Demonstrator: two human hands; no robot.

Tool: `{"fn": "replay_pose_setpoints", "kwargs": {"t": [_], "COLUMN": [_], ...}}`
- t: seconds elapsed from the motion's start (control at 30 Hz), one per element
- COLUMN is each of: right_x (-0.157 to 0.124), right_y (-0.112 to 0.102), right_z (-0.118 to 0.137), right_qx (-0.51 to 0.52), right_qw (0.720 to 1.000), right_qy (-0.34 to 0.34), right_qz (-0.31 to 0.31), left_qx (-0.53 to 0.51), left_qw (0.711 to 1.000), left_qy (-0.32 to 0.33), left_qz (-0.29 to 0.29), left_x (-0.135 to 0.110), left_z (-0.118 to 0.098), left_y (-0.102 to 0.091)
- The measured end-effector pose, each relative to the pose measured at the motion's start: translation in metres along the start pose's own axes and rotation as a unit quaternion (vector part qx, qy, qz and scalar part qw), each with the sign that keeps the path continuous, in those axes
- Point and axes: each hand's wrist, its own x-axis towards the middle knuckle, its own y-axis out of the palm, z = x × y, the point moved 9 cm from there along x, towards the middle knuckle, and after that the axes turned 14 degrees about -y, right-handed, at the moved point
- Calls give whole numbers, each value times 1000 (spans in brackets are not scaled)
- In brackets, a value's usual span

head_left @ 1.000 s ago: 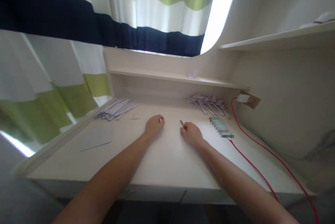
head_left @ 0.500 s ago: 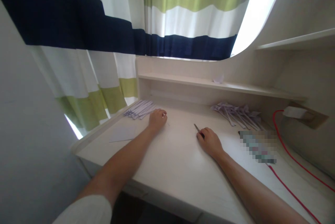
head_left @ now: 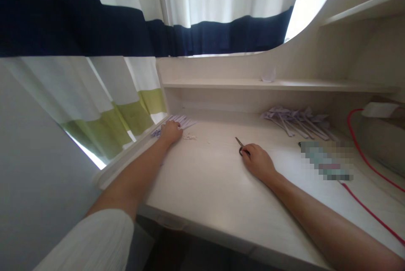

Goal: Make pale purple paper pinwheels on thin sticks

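My right hand (head_left: 257, 161) rests on the desk with its fingers closed around the dark handle of a pair of scissors (head_left: 239, 141). The blades point away from me to the left. Over at the far left, my left hand (head_left: 171, 132) lies on a bundle of thin rolled paper sticks (head_left: 179, 119). Its fingers are curled, and their tips are partly hidden, so what they grip cannot be made out. Small pale scraps (head_left: 190, 136) lie just right of that hand.
Several paper sticks with folded paper tops (head_left: 295, 120) lie at the back right of the white desk (head_left: 202, 186). A blurred-out flat object (head_left: 325, 161) with a red cable (head_left: 373, 214) is nearer me. A pale folded piece (head_left: 268, 75) sits on the low shelf (head_left: 221, 84).
My left hand has moved left onto the paper sticks, uncovering the small scraps. My right hand still holds the scissors in about the same spot. The view has shifted slightly.
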Motion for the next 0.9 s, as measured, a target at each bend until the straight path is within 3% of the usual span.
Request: {"fn": "replay_pose_setpoints", "kwargs": {"t": [0.17,0.47,0.9], "right_x": [-1,-3,-10], "right_y": [2,4,0], "right_z": [11,12,21], "right_qx": [8,21,42], "right_qw": [1000,1000,999], "right_qy": [-11,-6,12], "right_qz": [5,7,16], "left_qx": [43,104,94], "left_qw": [999,991,983], "left_qy": [21,-63,-100], "left_qz": [8,61,120], "left_x": [8,36,27], "left_z": [-7,24,5], "left_y": [4,9,-5]}}
